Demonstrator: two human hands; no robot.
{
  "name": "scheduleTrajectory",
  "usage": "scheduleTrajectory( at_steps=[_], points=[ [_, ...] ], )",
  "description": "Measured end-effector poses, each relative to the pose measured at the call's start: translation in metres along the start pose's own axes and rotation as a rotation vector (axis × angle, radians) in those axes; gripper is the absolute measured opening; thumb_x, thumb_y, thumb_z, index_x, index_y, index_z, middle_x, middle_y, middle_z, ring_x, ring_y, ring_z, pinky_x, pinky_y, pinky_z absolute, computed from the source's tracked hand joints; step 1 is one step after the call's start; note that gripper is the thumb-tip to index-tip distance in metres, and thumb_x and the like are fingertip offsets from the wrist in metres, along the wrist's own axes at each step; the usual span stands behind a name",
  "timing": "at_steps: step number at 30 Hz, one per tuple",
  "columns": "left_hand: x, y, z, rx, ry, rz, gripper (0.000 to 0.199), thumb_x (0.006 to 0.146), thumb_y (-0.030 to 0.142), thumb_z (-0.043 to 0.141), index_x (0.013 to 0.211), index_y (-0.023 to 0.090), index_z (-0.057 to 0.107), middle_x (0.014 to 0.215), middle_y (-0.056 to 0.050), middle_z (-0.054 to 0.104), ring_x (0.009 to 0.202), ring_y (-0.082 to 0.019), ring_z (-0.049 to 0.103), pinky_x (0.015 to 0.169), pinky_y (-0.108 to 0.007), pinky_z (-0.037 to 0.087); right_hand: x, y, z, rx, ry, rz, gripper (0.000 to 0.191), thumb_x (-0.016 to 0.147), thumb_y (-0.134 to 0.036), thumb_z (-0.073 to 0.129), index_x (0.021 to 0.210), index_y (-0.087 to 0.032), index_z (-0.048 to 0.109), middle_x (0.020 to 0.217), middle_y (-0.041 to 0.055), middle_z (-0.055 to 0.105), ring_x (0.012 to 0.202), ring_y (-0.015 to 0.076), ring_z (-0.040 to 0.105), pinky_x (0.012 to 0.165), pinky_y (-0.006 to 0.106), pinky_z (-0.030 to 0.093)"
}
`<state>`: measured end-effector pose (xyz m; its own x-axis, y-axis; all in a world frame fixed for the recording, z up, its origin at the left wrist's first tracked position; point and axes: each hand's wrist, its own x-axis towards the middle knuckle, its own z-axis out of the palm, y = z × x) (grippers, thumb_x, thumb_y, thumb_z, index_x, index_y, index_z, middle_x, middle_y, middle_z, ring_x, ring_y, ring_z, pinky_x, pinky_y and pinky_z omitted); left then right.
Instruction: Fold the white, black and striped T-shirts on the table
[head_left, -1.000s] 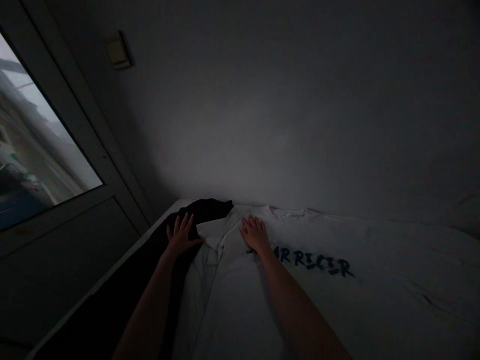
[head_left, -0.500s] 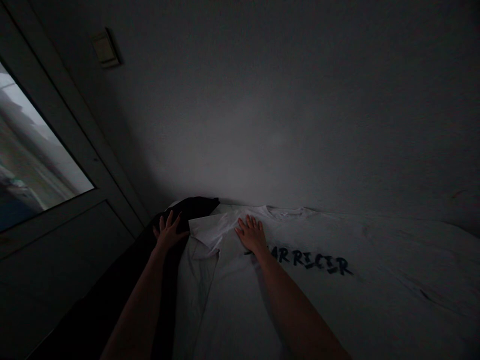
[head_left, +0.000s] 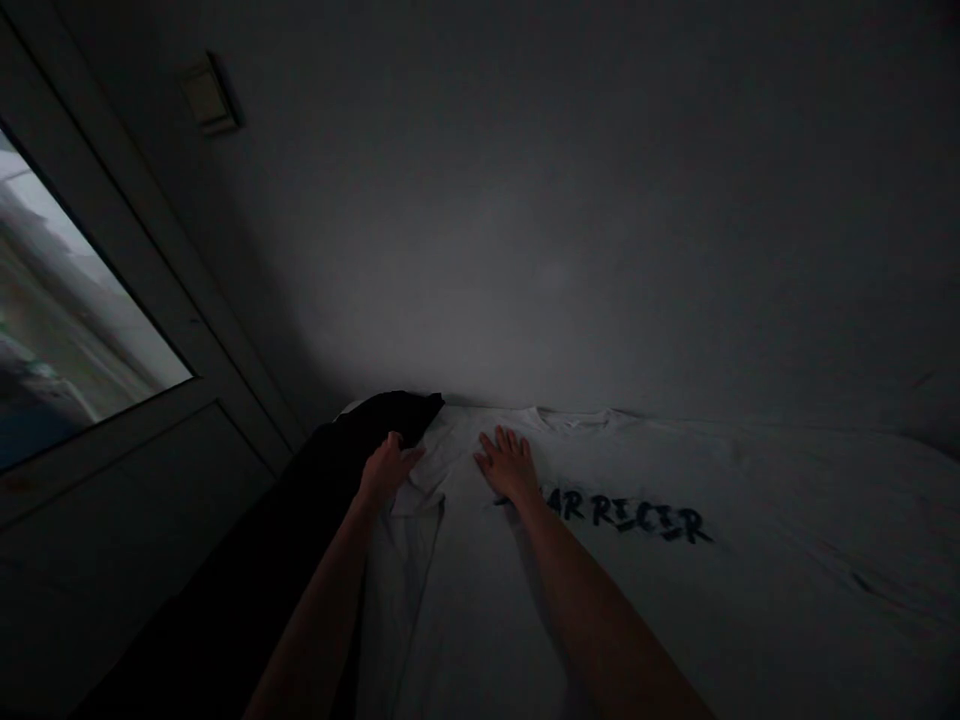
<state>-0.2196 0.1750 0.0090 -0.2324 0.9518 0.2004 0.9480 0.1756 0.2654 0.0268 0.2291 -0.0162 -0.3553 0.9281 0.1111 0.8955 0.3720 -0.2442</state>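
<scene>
Both the left hand [head_left: 386, 470] and right hand [head_left: 508, 465] are long-fingered, above slender bare forearms [head_left: 592, 610].

Left hand [head_left: 388, 470] spread on the folded edge of a white T-shirt [head_left: 622, 590], just beside black cloth [head_left: 247, 580] at 7 o'clock; right hand [head_left: 507, 466] flat on the shirt, touching dark printed lettering [head_left: 626, 518]. Window [head_left: 75, 300] at 9 o'clock, wall switch [head_left: 210, 97] at 11 o'clock.

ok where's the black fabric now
In the head view, the black fabric lies along the left edge of the white T-shirt, right beside the left hand.
</scene>
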Motion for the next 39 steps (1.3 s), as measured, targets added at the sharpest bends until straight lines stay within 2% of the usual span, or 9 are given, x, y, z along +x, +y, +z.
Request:
scheduleTrajectory(
  at_steps=[8, 13, 16, 20, 23, 25, 30, 34, 39],
  points=[
    [0.001, -0.004, -0.001, -0.073, 0.014, -0.042, 0.024, 0.081, 0.026, 0.064, 0.105, 0.020, 0.067, 0.110, -0.008, 0.067, 0.103, -0.024, 0.064, 0.087, -0.030, 0.048, 0.000, 0.000, 0.000, 0.009, -0.026, 0.004, 0.058, 0.101, -0.052, 0.029, 0.153, -0.026, 0.036, 0.162, 0.0120, 0.022, 0.149, 0.0316, 0.018, 0.117, 0.051, 0.011],
    [0.008, -0.008, -0.012, -0.239, 0.255, -0.268, 0.022, 0.092, 0.029, 0.048, 0.106, 0.019, 0.062, 0.097, -0.005, 0.070, 0.089, -0.019, 0.066, 0.074, -0.025, 0.047, 0.001, 0.000, 0.000, 0.005, -0.019, 0.009, 0.057, 0.101, -0.052, 0.029, 0.153, -0.027, 0.035, 0.163, 0.0117, 0.021, 0.149, 0.0320, 0.018, 0.117, 0.052, 0.009],
    [0.009, -0.008, -0.011, -0.290, 0.309, -0.369, 0.022, 0.093, 0.032, 0.046, 0.105, 0.020, 0.060, 0.089, -0.005, 0.069, 0.081, -0.021, 0.067, 0.067, -0.026, 0.046, 0.001, 0.000, -0.001, -0.002, -0.039, 0.009, 0.058, 0.101, -0.052, 0.027, 0.153, -0.027, 0.034, 0.163, 0.0116, 0.021, 0.149, 0.0317, 0.017, 0.117, 0.052, 0.009],
    [0.007, -0.005, -0.007, -0.292, 0.306, -0.404, 0.028, 0.090, 0.032, 0.052, 0.115, 0.019, 0.053, 0.093, -0.008, 0.070, 0.089, -0.025, 0.068, 0.070, -0.030, 0.049, 0.002, 0.001, 0.002, -0.008, -0.029, 0.010, 0.058, 0.101, -0.053, 0.026, 0.153, -0.028, 0.034, 0.163, 0.0112, 0.020, 0.149, 0.0316, 0.016, 0.117, 0.053, 0.008],
    [0.002, -0.005, -0.009, -0.202, 0.340, -0.352, 0.037, 0.090, 0.038, 0.052, 0.117, 0.014, 0.053, 0.113, -0.016, 0.066, 0.105, -0.029, 0.066, 0.082, -0.035, 0.051, 0.003, 0.002, 0.005, -0.006, -0.033, 0.008, 0.059, 0.101, -0.054, 0.025, 0.153, -0.027, 0.034, 0.163, 0.0113, 0.020, 0.149, 0.0316, 0.016, 0.117, 0.053, 0.007],
    [-0.004, -0.006, -0.011, -0.104, 0.296, -0.337, 0.041, 0.090, 0.043, 0.051, 0.115, 0.010, 0.056, 0.120, -0.021, 0.063, 0.112, -0.032, 0.063, 0.089, -0.038, 0.049, 0.004, 0.002, 0.006, -0.005, -0.032, 0.005, 0.059, 0.101, -0.054, 0.025, 0.153, -0.027, 0.034, 0.163, 0.0114, 0.020, 0.149, 0.0315, 0.016, 0.117, 0.053, 0.007],
    [-0.016, -0.008, -0.011, -0.028, -0.069, -0.425, 0.050, 0.083, 0.056, 0.059, 0.103, 0.011, 0.064, 0.104, -0.024, 0.070, 0.106, -0.038, 0.066, 0.083, -0.043, 0.050, 0.003, 0.001, 0.004, 0.003, -0.024, 0.015, 0.058, 0.101, -0.052, 0.028, 0.153, -0.027, 0.034, 0.163, 0.0110, 0.021, 0.149, 0.0311, 0.018, 0.117, 0.051, 0.008],
    [-0.019, 0.003, -0.006, -0.046, -0.083, -0.373, 0.035, 0.083, 0.047, 0.063, 0.095, 0.015, 0.067, 0.104, -0.017, 0.073, 0.103, -0.030, 0.068, 0.080, -0.032, 0.050, 0.000, -0.001, 0.001, 0.014, -0.015, 0.018, 0.058, 0.101, -0.052, 0.028, 0.153, -0.027, 0.035, 0.163, 0.0101, 0.021, 0.148, 0.0304, 0.018, 0.117, 0.051, 0.007],
    [-0.022, 0.022, -0.006, -0.059, 0.015, -0.358, 0.030, 0.096, 0.036, 0.045, 0.113, 0.015, 0.059, 0.112, -0.014, 0.071, 0.103, -0.022, 0.069, 0.076, -0.027, 0.050, -0.002, -0.001, -0.002, 0.028, -0.013, 0.018, 0.058, 0.100, -0.051, 0.028, 0.153, -0.027, 0.035, 0.163, 0.0104, 0.021, 0.149, 0.0304, 0.018, 0.117, 0.050, 0.007]
  ],
)
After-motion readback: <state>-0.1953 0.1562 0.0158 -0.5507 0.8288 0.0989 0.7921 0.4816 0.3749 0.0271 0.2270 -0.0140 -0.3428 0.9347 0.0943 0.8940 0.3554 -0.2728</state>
